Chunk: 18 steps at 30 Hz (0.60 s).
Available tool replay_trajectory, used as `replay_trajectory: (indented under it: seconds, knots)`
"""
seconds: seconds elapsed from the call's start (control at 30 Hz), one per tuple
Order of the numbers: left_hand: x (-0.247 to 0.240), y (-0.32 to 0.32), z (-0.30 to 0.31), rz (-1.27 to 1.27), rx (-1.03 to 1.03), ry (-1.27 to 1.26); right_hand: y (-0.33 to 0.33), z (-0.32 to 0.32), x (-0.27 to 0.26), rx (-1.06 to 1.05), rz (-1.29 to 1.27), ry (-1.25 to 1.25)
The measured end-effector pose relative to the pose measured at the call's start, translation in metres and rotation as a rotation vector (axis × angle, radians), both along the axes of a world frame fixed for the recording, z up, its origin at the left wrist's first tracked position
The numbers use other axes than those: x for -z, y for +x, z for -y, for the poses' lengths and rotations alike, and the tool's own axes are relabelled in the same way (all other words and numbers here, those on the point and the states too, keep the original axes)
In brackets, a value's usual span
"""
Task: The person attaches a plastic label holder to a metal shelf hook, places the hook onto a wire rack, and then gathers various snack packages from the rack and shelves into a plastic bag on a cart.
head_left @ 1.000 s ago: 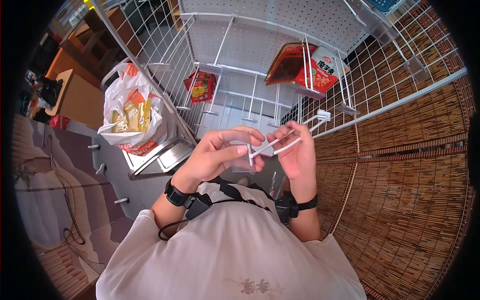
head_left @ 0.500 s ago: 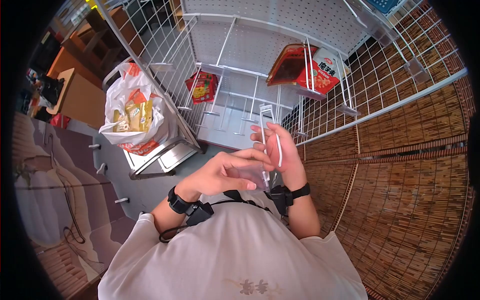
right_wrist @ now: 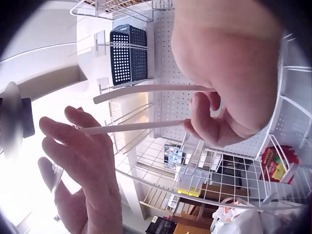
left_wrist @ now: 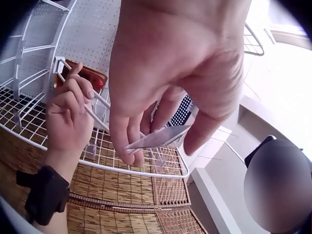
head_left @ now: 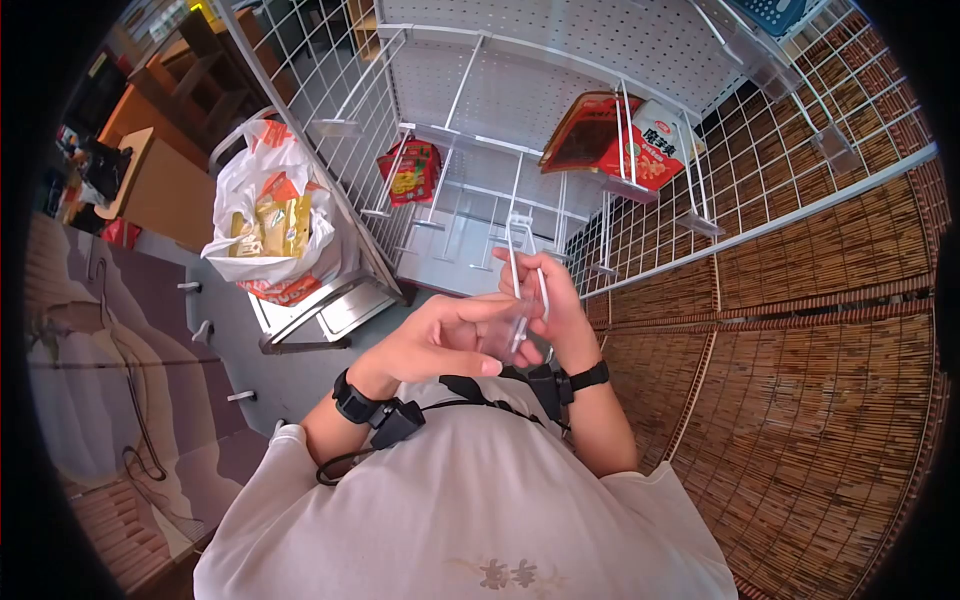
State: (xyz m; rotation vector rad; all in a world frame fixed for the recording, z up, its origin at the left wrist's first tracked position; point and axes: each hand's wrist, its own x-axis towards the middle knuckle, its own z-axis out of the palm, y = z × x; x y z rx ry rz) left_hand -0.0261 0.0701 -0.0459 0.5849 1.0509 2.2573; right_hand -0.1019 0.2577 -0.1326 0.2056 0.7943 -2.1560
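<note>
In the head view, a white metal display hook with two prongs stands roughly upright before the person's chest. The right hand holds it by the prongs, its fingers curled around them in the right wrist view. The left hand pinches a clear plastic tag holder between thumb and fingers, at the lower end of the longer prong. From the left wrist, the clear plate shows edge-on under the left fingertips, and the right hand grips the hook further back.
Ahead stands a white wire rack with several hooks jutting out. Red snack packets and a red-and-white bag hang there. At left, a white plastic bag with gold packets sits on a metal stand. Woven blinds line the right.
The hook has swung from slanting up to the right to nearly upright. Both hands have come lower, and the left one has shifted slightly toward the right with the tag holder.
</note>
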Motion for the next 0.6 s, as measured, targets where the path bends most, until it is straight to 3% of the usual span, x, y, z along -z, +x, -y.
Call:
replay_trajectory:
  seconds: [0.1,0.17,0.2,0.27,0.37,0.47,0.53,0.6]
  knots:
    - [0.005,0.004,-0.002,-0.067,-0.029,-0.096,-0.004,0.001,0.005,-0.009,-0.064,-0.134]
    - [0.0,0.007,-0.004,-0.146,-0.098,-0.148,-0.004,0.006,0.011,0.126,-0.033,-0.151]
    - [-0.011,0.008,-0.004,-0.24,-0.206,-0.383,-0.003,0.01,0.011,0.123,-0.033,-0.151]
    - [-0.022,0.01,-0.009,-0.49,-0.458,-0.764,-0.002,0.018,0.011,0.357,0.141,-0.07]
    - [-0.023,0.012,-0.013,-0.625,-0.66,-0.889,-0.003,0.022,0.015,0.343,0.189,-0.042]
    - [-0.017,0.012,-0.014,-0.821,-0.789,-0.986,0.024,0.041,-0.058,0.396,0.146,0.186]
    - [-0.022,0.011,-0.013,-0.816,-0.785,-0.931,0.033,0.04,-0.055,0.39,0.123,0.285]
    - [-0.022,0.008,-0.013,-0.813,-0.778,-0.875,0.038,0.038,-0.037,0.226,-0.368,0.098]
